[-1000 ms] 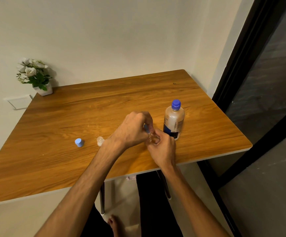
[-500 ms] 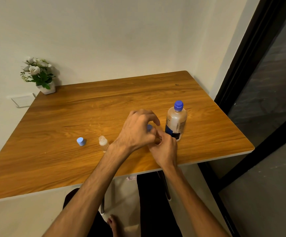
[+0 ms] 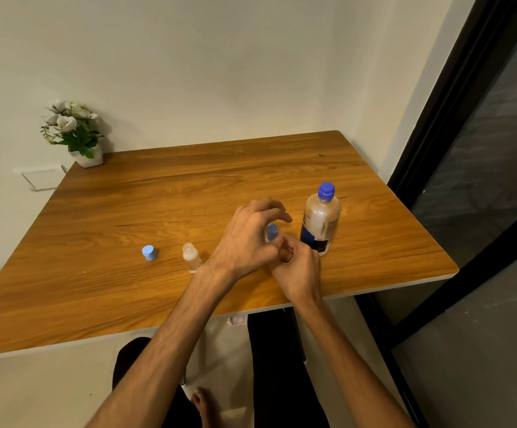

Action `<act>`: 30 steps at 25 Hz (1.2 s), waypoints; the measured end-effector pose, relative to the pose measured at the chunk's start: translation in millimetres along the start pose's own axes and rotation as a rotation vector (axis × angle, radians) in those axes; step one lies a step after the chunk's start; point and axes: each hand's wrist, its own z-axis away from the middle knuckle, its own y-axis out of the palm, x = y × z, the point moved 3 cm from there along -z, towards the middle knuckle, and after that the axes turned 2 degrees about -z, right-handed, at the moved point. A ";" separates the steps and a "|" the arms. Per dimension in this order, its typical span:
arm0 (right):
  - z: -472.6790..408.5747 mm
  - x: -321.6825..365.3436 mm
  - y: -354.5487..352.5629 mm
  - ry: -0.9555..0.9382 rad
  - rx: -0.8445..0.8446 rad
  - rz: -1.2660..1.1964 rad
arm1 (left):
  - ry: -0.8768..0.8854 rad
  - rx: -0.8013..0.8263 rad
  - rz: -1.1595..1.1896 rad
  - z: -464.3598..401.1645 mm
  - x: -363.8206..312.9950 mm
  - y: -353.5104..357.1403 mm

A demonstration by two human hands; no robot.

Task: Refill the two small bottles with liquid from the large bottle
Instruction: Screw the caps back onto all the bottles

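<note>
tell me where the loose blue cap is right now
In the head view the loose blue cap sits on the table, left of the open small bottle and well left of both hands.
</note>
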 end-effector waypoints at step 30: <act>39.7 65.2 109.9 -0.118 0.231 0.028 | -0.387 -0.403 0.141 104.3 104.8 -52.8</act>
